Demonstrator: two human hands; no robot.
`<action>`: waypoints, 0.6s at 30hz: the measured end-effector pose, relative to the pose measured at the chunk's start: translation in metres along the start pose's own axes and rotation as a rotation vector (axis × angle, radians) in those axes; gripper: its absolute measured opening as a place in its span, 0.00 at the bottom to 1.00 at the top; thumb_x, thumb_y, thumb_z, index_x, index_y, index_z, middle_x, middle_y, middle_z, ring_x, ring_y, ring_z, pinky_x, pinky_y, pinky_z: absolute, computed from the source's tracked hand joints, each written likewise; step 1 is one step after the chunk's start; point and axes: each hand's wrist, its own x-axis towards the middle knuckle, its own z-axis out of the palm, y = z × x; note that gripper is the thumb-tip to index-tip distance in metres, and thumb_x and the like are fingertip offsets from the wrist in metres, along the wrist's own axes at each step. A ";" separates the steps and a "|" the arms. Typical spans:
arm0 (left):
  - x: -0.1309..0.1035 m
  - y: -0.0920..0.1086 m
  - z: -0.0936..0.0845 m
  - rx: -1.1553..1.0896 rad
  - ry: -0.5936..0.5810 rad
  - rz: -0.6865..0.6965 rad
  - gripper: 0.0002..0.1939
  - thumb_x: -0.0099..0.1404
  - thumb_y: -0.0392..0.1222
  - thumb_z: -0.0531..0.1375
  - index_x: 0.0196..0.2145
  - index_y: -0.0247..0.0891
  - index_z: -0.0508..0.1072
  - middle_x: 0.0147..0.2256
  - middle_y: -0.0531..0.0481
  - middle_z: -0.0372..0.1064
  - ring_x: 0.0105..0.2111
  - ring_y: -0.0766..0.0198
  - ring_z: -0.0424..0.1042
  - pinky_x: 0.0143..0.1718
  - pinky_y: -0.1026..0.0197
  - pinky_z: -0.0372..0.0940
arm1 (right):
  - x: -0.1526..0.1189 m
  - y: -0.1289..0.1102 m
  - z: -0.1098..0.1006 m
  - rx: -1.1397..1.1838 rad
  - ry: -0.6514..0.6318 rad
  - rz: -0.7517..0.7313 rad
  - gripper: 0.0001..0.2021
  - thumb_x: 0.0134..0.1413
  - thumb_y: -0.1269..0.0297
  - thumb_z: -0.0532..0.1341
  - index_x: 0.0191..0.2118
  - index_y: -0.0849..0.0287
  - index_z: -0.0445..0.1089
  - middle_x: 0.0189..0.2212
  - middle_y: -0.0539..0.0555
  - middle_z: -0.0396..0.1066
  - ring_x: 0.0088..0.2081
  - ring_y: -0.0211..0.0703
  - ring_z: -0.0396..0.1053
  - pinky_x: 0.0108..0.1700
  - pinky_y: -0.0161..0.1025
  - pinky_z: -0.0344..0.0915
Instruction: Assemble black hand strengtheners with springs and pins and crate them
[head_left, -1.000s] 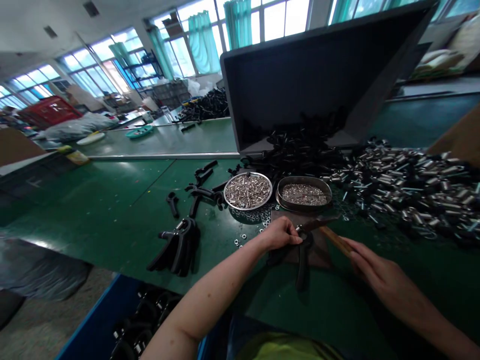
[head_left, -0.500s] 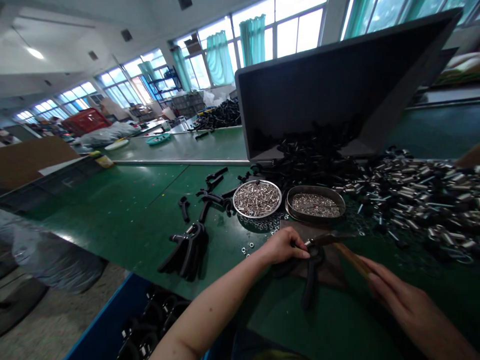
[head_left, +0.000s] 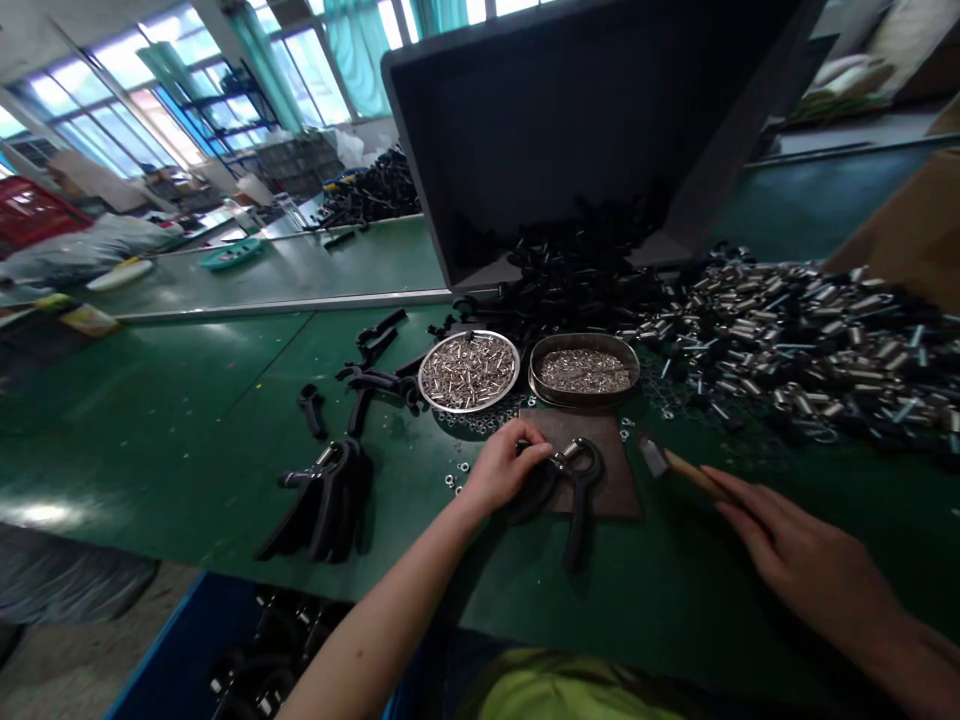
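Observation:
My left hand (head_left: 507, 462) is closed on the left side of a black spring clamp (head_left: 579, 500), which lies partly over a brown metal plate (head_left: 619, 470). A coiled spring shows near the clamp's pivot. In my right hand (head_left: 795, 560) is a hammer (head_left: 694, 474), gripped by its wooden handle. The hammer's head is to the right of the plate, apart from the clamp. Beyond the plate are a round dish of small metal pins (head_left: 469, 372) and an oval tin of tiny metal parts (head_left: 585, 368).
Several black clamps (head_left: 322, 500) stand grouped at left, near loose black clamp parts (head_left: 375, 380). Springs and bolts (head_left: 810, 345) are heaped at right. A large dark bin (head_left: 592, 130) lies tipped behind black parts. Below the table edge, a blue crate (head_left: 169, 650) holds more clamps.
The hammer has moved off the clamp to the right, uncovering the spring and the plate. My left hand stays on the clamp. The whole view has shifted.

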 end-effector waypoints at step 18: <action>-0.030 0.005 0.026 0.191 0.183 -0.001 0.05 0.62 0.36 0.58 0.29 0.39 0.67 0.36 0.51 0.71 0.40 0.60 0.67 0.44 0.56 0.58 | 0.221 -0.076 0.041 -0.093 -0.196 -0.180 0.08 0.54 0.73 0.56 0.33 0.60 0.73 0.36 0.59 0.71 0.42 0.49 0.67 0.37 0.38 0.63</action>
